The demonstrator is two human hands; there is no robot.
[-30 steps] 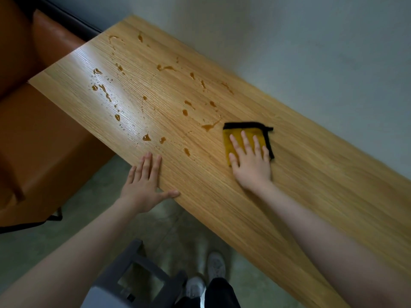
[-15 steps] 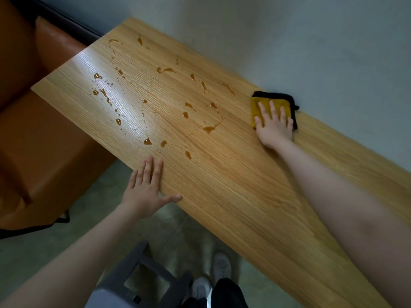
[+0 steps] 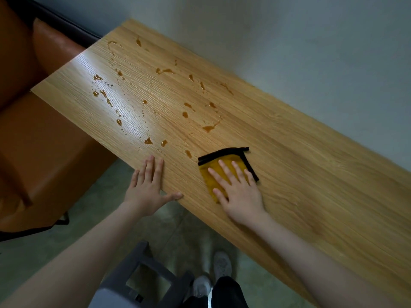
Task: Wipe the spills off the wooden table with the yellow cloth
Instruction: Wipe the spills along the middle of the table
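2 bare hands lie flat on the wooden table (image 3: 289, 174), which runs along a pale wall (image 3: 289, 52). At the far left an orange seat (image 3: 33, 141) butts against the table's left end, and a dark strip runs behind it along the foot of the wall. Amber spills (image 3: 209, 128) are scattered over the left half of the tabletop, from the far left corner down toward the near edge, in drops, streaks and fine specks; a bright sheen of light crosses them. The left hand (image 3: 148, 185) rests at the near edge, fingers straight and close together, thumb stretched out along the rim, holding nothing. A few drops sit just beyond its fingertips, and 1 more lies between the hands, just left of the cloth. The yellow cloth (image 3: 224, 167), trimmed in black along 2 sides, lies flat near the near edge, about midway along the table. The right hand (image 3: 238, 192) presses down on it with fingers spread and straight, covering much of its near part; the black-edged far corner shows past the fingertips. To the right of the cloth the wood shows only its grain. Below the near edge, a grey stool (image 3: 138, 278) stands on the greenish floor (image 3: 111, 207), beside 2 pale shoes (image 3: 213, 276).
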